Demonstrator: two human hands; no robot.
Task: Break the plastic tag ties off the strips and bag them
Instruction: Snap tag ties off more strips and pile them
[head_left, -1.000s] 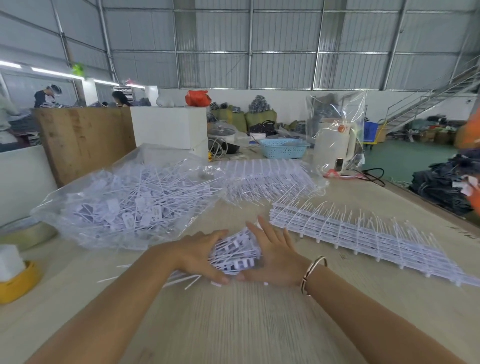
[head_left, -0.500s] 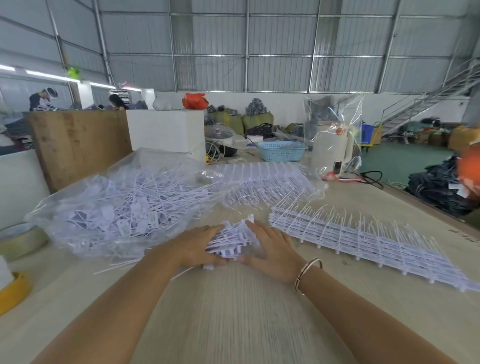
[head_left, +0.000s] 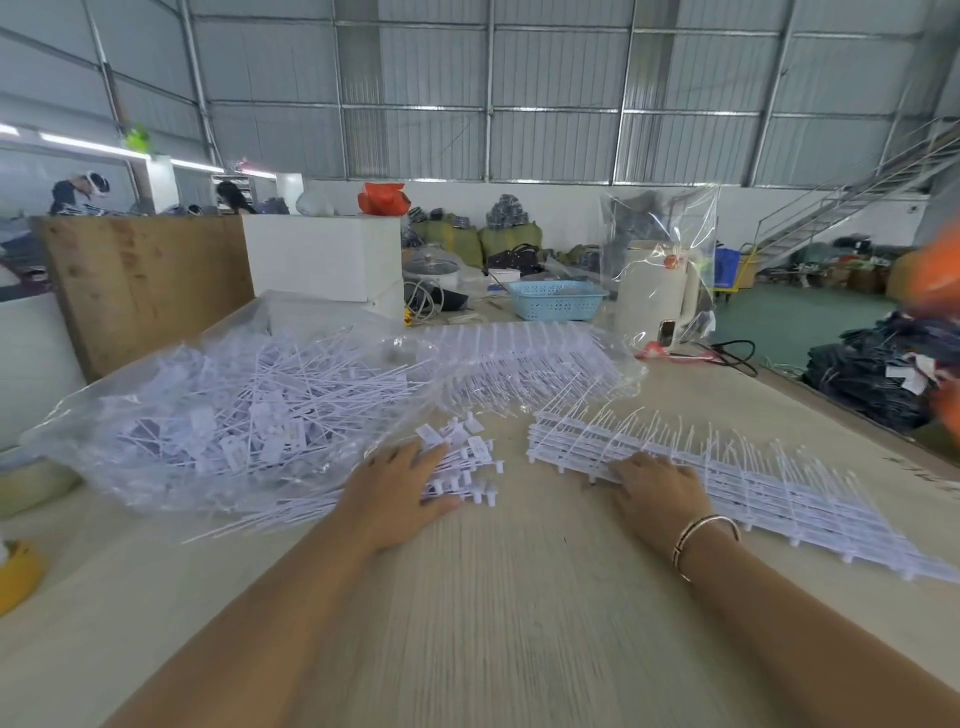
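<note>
A pile of loose white tag ties (head_left: 467, 457) lies at the mouth of a clear plastic bag (head_left: 130, 431) that is full of broken-off ties. My left hand (head_left: 400, 488) lies palm down on this pile, fingers spread, gripping nothing. To the right a stack of white tag strips (head_left: 779, 483) stretches across the wooden table (head_left: 519, 623), thin tie tails sticking up. My right hand (head_left: 660, 488) rests flat on the stack's near left end, fingers laid over the strips.
A second clear bag holding more strips (head_left: 524, 358) sits behind the pile. Farther back stand a blue basket (head_left: 556, 306), a white appliance in plastic wrap (head_left: 660, 291) and a white box (head_left: 322, 260). A yellow tape roll (head_left: 18, 577) is at the left edge.
Both hands were cupped together around the loose ties. They have parted: the left hand pushed the ties toward the bag's mouth, and the right hand moved right onto the strip stack.
</note>
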